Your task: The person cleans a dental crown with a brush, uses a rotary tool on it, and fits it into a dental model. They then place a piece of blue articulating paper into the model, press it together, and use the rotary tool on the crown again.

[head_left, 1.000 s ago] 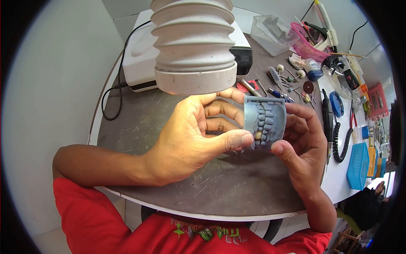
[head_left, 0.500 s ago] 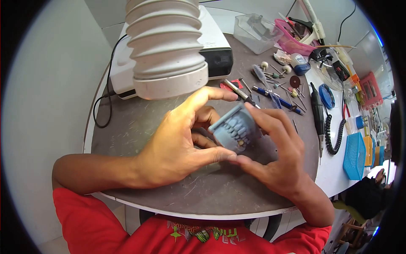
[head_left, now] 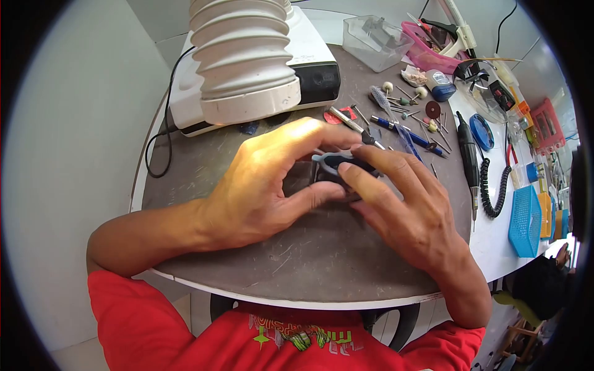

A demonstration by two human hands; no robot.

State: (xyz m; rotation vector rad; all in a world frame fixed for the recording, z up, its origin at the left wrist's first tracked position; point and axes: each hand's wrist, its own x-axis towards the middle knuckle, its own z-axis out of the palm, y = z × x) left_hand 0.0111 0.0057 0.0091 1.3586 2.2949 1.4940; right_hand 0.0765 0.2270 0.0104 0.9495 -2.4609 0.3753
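A blue-grey dental model (head_left: pixel 331 164) is held between both hands over the grey tabletop (head_left: pixel 272 266), with its curved rim facing up and its teeth hidden from view. My left hand (head_left: pixel 266 179) curls round its left side, thumb at the near edge and fingers behind it. From the right, my right hand (head_left: pixel 405 201) grips it, one fingertip resting on the top. Both hands hide much of the model.
A ribbed white hose (head_left: pixel 241 55) hangs before a white machine (head_left: pixel 312 46). Behind the right hand lie a blue pen (head_left: pixel 408 135) and several small burs. A black handpiece (head_left: pixel 468 154), a blue basket (head_left: pixel 526 221) and a pink tray (head_left: pixel 427 52) stand rightward.
The dental model has turned, so its teeth no longer show and its rim faces up. My right fingers have moved left over it. The whole view has shifted slightly.
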